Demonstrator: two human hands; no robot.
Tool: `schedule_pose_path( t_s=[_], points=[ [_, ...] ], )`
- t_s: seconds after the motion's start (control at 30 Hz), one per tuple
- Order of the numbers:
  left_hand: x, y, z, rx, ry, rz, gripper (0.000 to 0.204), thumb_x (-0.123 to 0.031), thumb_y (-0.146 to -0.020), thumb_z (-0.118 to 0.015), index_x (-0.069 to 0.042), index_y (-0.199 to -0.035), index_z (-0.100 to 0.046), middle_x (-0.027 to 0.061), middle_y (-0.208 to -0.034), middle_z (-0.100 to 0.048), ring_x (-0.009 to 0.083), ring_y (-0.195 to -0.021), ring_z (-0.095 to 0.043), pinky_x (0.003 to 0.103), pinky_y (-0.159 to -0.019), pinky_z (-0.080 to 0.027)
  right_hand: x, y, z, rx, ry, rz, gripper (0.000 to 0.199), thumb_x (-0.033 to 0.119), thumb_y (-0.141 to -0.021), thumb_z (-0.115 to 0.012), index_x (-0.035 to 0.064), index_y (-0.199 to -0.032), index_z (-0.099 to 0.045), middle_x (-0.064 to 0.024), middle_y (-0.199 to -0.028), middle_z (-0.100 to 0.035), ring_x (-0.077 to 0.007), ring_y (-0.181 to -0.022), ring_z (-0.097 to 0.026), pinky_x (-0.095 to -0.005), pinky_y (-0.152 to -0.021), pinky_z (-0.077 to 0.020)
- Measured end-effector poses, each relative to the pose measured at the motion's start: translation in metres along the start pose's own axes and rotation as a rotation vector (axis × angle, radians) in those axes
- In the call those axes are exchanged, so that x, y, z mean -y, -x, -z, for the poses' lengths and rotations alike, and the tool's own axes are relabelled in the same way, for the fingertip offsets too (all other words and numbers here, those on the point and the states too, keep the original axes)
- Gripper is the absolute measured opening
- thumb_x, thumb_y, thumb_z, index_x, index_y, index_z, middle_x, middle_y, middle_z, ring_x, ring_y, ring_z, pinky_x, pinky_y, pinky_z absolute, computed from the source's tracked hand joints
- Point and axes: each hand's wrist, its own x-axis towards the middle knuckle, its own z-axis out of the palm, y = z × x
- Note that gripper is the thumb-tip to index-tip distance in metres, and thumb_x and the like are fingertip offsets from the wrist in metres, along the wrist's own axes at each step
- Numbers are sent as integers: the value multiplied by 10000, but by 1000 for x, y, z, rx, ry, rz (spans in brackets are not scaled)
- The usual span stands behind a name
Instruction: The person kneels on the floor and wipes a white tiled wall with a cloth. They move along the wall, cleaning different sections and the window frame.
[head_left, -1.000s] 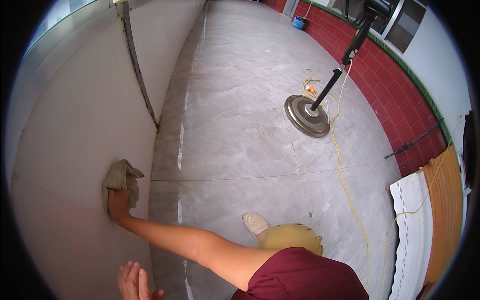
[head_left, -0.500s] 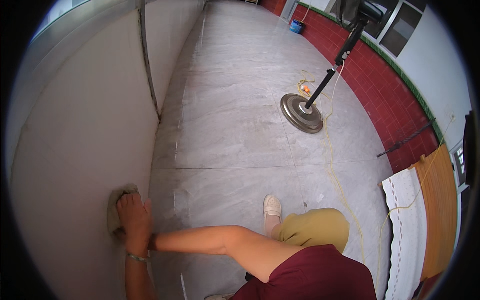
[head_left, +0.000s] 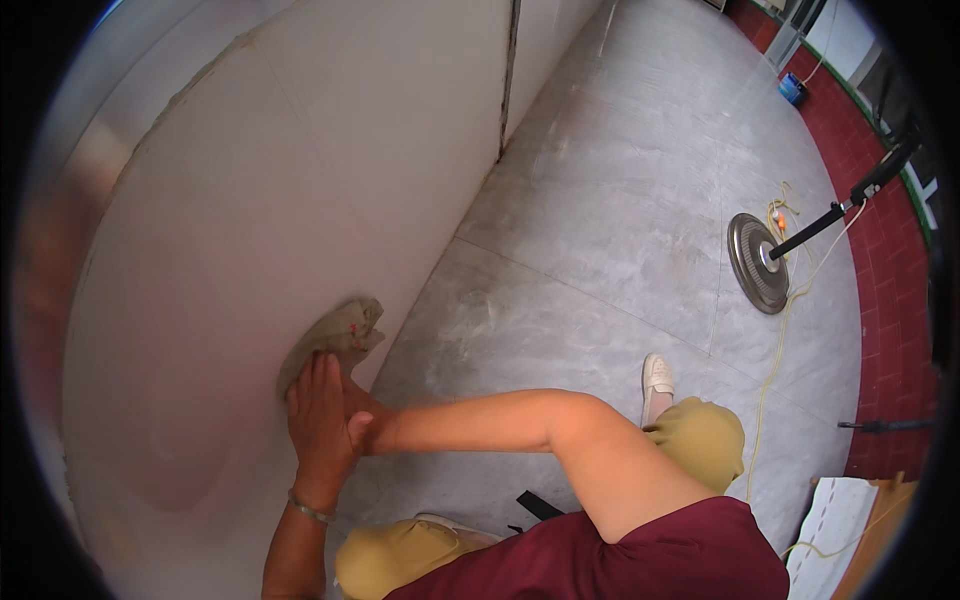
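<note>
A grey-green, crumpled cloth (head_left: 338,335) is pressed against the pale wall panel (head_left: 250,230) on my left, near its lower edge. My left hand (head_left: 322,408), with a bracelet (head_left: 308,508) at the wrist, lies over my right hand and the cloth's lower part. Its fingers are stretched out flat, pointing up the panel. Reaching across from the right, my right hand (head_left: 366,408) is mostly covered by the left one. It rests at the cloth's lower end, and its fingers are hidden.
A grey tiled floor (head_left: 570,260) borders the panel. To the right stands a fan with a round metal base (head_left: 760,262); a yellow cord (head_left: 768,390) trails from there toward me. Beyond are a red tiled wall (head_left: 870,290), a blue bucket (head_left: 792,90) and a white cloth (head_left: 835,520).
The view has swung left, so the panel fills more of it. My left hand's fingers have straightened from a curled pose, and more of the cloth shows above them.
</note>
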Motion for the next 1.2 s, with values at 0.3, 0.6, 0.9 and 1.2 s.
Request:
schedule_pose_path(
  t_s=[0.3,0.6,0.9,1.2],
  points=[
    [-12,-9,-45,66,-636,446,708,-529,-965,-515,44,-1370,-428,277,-1492,-359,491,-1405,-277,600,-1122,-193,5,3,184,689,518,421,395,93,-805,-633,33,-1185,-545,-169,-1245,-526,-346,-1212,-494,-432,-1008,-434],
    [9,-62,-59,-60,-1031,352,745,-492,-874,-673,-63,-1433,-429,152,-1606,-249,307,-1500,-202,561,-1150,-222,29,250,413,950,463,-471,261,94,-894,-545,58,-1150,-579,-144,-1059,-627,-319,-1083,-576,-441,-909,-482],
    [-27,-194,-22,148,-1283,396,689,-423,-959,-545,-123,-1531,-306,53,-1625,-239,218,-1509,-193,474,-1212,-178,-58,389,616,-478,545,-1202,527,244,-925,-615,55,-1395,-466,-125,-1039,-707,-274,-944,-676,-356,-839,-526],
    [-147,-393,0,157,-1487,651,658,-289,-1002,-496,-94,-1563,-213,34,-1639,-204,196,-1511,-188,438,-1209,-194,13,533,917,-1871,1116,-1245,738,356,-845,-710,-25,-1405,-416,-221,-1410,-457,-348,-1303,-456,-437,-1062,-412]
  ],
)
